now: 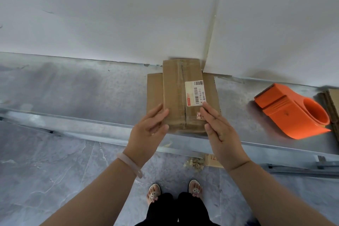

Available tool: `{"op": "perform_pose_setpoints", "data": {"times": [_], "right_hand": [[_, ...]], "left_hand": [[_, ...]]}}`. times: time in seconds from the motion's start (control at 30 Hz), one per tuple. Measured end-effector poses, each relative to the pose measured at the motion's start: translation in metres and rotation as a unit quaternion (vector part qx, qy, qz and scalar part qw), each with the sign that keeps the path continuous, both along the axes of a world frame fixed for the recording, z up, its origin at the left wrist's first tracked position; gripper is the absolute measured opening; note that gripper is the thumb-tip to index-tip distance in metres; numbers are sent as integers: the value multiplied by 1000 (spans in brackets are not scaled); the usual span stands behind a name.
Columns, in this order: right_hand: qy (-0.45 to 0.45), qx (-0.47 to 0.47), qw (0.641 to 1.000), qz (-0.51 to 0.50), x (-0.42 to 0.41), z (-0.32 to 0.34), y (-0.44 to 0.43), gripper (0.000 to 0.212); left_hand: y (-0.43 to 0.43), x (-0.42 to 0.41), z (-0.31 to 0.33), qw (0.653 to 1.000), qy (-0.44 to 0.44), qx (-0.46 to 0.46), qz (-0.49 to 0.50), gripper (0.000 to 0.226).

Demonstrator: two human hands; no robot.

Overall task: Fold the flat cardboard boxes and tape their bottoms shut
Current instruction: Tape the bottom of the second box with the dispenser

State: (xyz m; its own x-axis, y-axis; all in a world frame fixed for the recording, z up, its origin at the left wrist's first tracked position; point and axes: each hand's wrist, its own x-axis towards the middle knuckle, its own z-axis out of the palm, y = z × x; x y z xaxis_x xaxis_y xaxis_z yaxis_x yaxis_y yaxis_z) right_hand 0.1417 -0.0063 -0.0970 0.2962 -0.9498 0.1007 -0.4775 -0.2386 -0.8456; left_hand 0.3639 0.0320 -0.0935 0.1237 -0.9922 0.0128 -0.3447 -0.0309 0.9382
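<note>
A brown cardboard box (180, 95) stands on the grey metal bench (73, 93), its flaps folded shut on top, a white barcode label (194, 93) across the seam. Side flaps stick out flat to the left and right at its base. My left hand (148, 130) holds the box's near left edge, thumb on top and fingers along the side. My right hand (218, 128) lies with straight fingers against the near right edge, touching the label's corner. An orange tape dispenser (291, 113) lies on the bench to the right, apart from both hands.
White panels (110, 24) rise behind the bench, right behind the box. More flat cardboard (332, 104) shows at the right edge. Below the bench edge lie a cardboard scrap (212, 159) and crumpled debris on the tiled floor, by my sandalled feet.
</note>
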Motion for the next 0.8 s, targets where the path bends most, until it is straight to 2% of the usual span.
{"op": "perform_pose_setpoints", "data": {"times": [0.07, 0.1, 0.17, 0.27, 0.4, 0.57, 0.8], "right_hand": [[-10, 45, 998, -36, 5, 6, 3, 48], [-15, 79, 995, -55, 11, 9, 5, 57], [-11, 138, 986, -98, 25, 12, 8, 73], [-54, 169, 972, -152, 43, 6, 10, 75], [-60, 162, 971, -163, 46, -2, 11, 68], [-133, 180, 963, -152, 41, 5, 10, 48], [-181, 215, 950, -139, 30, 0, 10, 41]], "left_hand": [[3, -13, 5, 993, 92, 49, 63, 61], [3, -20, 7, 990, 93, 58, 85, 71], [0, -36, 5, 992, 28, 62, 110, 83], [-5, -50, -6, 989, -50, 47, 134, 79], [-3, -51, -23, 990, -38, 14, 134, 73], [-3, -48, -23, 993, 2, 6, 116, 56], [3, -35, -28, 998, -9, 1, 69, 50]]}}
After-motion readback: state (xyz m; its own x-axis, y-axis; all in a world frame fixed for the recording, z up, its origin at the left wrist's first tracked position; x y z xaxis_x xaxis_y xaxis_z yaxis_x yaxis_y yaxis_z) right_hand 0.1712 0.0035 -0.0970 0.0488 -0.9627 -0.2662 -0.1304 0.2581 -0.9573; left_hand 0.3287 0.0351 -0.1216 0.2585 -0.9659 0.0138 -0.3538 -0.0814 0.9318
